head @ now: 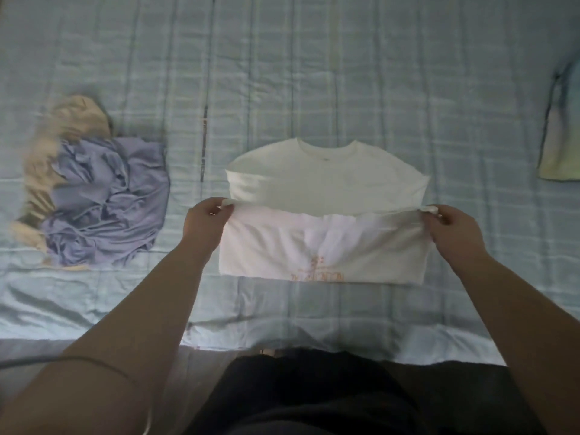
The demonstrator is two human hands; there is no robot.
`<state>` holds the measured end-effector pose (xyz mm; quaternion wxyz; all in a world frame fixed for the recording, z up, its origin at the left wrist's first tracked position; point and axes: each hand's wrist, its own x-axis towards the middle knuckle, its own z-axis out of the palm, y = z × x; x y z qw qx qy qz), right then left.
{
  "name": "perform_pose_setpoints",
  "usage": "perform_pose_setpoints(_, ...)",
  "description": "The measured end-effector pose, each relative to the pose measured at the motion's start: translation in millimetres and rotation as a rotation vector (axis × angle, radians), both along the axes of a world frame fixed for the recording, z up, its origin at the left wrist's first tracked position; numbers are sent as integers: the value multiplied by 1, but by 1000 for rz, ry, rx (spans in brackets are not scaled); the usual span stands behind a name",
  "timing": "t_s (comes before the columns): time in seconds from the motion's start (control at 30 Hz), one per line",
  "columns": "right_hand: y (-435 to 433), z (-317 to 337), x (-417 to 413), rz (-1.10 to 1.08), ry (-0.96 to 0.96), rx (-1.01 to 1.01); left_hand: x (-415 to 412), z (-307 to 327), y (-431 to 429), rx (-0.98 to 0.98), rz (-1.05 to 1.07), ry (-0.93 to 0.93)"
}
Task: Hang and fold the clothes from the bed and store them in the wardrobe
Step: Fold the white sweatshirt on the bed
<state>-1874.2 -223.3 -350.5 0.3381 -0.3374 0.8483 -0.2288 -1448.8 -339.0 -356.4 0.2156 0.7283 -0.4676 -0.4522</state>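
Head view: white crew-neck T-shirt with orange print lies flat mid-bed, collar pointing to 12 o'clock, long axis running 9 to 3 with its sleeves tucked in. The lower half is doubled up from 6 o'clock, and the faint print shows at the fold. The left hand and right hand each pinch one corner of the raised hem. The pale blue checked bed is bare towards 12. A crumpled lilac garment on a beige cloth sits well apart at 9, and a folded yellow-green garment at 2.
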Motion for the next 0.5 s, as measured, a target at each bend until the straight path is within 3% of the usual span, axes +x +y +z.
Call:
perform_pose_setpoints(0.1,-41,-21,-15,66,155,-15,-13,-19,-46,-31,16,-27)
perform_pose_setpoints(0.3,-112,-76,-24,-66,200,-68,-31,-71,-119,-25,113,119)
perform_pose_setpoints(0.5,-161,-136,-40,-63,332,-52,-47,-127,-174,-110,-24,-57)
